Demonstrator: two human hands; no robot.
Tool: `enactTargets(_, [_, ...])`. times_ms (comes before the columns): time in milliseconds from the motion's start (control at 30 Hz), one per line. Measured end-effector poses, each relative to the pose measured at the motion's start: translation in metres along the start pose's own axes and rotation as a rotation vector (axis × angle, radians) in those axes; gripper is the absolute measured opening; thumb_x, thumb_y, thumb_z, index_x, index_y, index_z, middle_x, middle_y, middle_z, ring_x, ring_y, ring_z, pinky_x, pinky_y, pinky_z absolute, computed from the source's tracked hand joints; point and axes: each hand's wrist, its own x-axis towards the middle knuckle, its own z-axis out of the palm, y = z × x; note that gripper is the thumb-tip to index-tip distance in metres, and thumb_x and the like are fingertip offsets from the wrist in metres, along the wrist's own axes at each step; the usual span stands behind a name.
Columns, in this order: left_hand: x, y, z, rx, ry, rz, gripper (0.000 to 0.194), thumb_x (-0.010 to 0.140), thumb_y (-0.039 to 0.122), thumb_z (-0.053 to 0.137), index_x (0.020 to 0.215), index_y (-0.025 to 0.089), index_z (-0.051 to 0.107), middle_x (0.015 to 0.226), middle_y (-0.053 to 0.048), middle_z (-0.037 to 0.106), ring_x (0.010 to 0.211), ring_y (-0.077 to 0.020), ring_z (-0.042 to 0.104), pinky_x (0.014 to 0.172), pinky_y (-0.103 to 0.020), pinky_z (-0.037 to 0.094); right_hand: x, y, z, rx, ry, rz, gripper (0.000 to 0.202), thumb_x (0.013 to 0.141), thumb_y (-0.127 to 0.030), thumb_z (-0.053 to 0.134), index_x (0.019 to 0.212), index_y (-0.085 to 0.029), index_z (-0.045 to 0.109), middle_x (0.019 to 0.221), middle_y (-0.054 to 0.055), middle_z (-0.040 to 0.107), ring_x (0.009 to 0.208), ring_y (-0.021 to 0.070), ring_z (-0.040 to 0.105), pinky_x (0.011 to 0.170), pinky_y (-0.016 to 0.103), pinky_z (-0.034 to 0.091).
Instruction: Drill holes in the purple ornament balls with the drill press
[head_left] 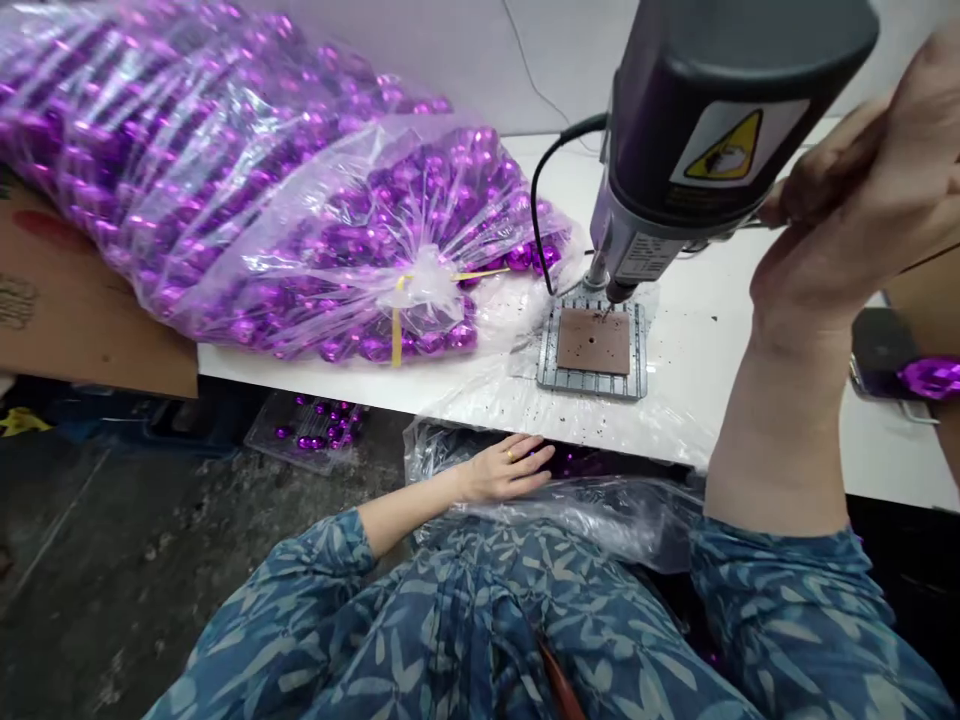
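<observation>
My left hand (506, 470) lies with its fingers apart over the mouth of a clear plastic bag (637, 510) below the table's front edge; purple pieces show inside. At the upper right, my right hand (847, 200) is raised beside the dark drill press (697, 150), its fingers curled; what they hold is hidden. Under the drill's chuck (619, 292) a brown board (592, 342) with a small hole rests on the slotted metal base (553, 380). No bauble sits on the board.
A large tied bag of shiny purple baubles (300, 210) covers the table's left part. Cardboard (97, 290) stands at far left. Purple pieces lie on plastic (315, 430) near the floor. At right are a phone-like dark object (881, 345) and a purple bauble (934, 377).
</observation>
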Motion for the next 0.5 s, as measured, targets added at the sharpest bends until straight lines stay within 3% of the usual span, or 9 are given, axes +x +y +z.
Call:
enactTargets(67, [0.024,-0.019,-0.026,0.051,0.068,-0.034,0.015,0.101,0.033,0.069,0.091,0.038,0.078,0.106,0.000,0.089,0.103,-0.0290,0.085,0.092,-0.055,0.077,-0.001,-0.005,0.005,0.071,0.005,-0.053,0.076,0.073,-0.086,0.082,0.067,-0.023,0.041,0.049,-0.009,0.019,0.041,0.0045,0.029,0.040,0.030,0.024])
enactTargets(133, [0.059,-0.049,-0.053,0.129,0.144,-0.178,0.022,0.102,0.023,0.060,0.090,0.032,0.076,0.103,-0.005,0.086,0.105,-0.0307,0.081,0.100,-0.060,0.073,-0.002,-0.010,0.007,0.094,0.019,-0.053,0.076,0.074,-0.082,0.084,0.065,-0.022,0.040,0.048,-0.010,0.021,0.040,0.0035,0.030,0.039,0.029,0.025])
enactTargets(200, [0.105,-0.087,-0.075,0.161,0.157,-0.348,0.028,0.101,0.014,0.055,0.096,0.028,0.078,0.099,-0.009,0.083,0.103,-0.0311,0.077,0.102,-0.057,0.069,-0.004,-0.013,0.008,0.090,0.023,-0.048,0.077,0.081,-0.077,0.084,0.063,-0.020,0.035,0.048,-0.010,0.022,0.040,0.0016,0.032,0.041,0.027,0.026])
enactTargets(267, [0.153,-0.127,-0.091,0.191,0.164,-0.548,0.027,0.095,0.007,0.061,0.099,0.025,0.080,0.103,-0.012,0.082,0.108,-0.0342,0.076,0.109,-0.056,0.065,-0.005,-0.015,0.008,0.075,0.024,-0.019,0.076,0.091,-0.068,0.082,0.064,-0.018,0.030,0.048,-0.009,0.025,0.041,-0.0007,0.034,0.045,0.024,0.027])
enactTargets(333, [0.196,-0.160,-0.100,0.241,0.190,-0.700,0.034,0.093,0.002,0.064,0.112,0.022,0.083,0.118,-0.015,0.082,0.124,-0.0386,0.075,0.119,-0.058,0.060,-0.006,-0.016,0.008,0.076,0.038,0.001,0.077,0.092,-0.065,0.082,0.064,-0.018,0.029,0.047,-0.010,0.029,0.041,-0.0013,0.035,0.047,0.024,0.026])
enactTargets(400, [0.227,-0.182,-0.104,0.311,0.208,-0.815,0.034,0.099,0.003,0.064,0.123,0.019,0.082,0.132,-0.019,0.080,0.137,-0.0434,0.073,0.124,-0.062,0.057,-0.006,-0.015,0.007,0.100,0.050,0.001,0.080,0.083,-0.073,0.086,0.062,-0.019,0.031,0.047,-0.010,0.032,0.040,-0.0001,0.035,0.044,0.025,0.024])
enactTargets(500, [0.250,-0.198,-0.102,0.340,0.228,-0.930,0.026,0.107,0.012,0.067,0.127,0.018,0.080,0.144,-0.023,0.075,0.140,-0.0472,0.073,0.123,-0.065,0.057,-0.006,-0.014,0.004,0.106,0.029,-0.006,0.083,0.079,-0.078,0.087,0.061,-0.019,0.032,0.047,-0.008,0.038,0.040,0.0011,0.037,0.041,0.025,0.027])
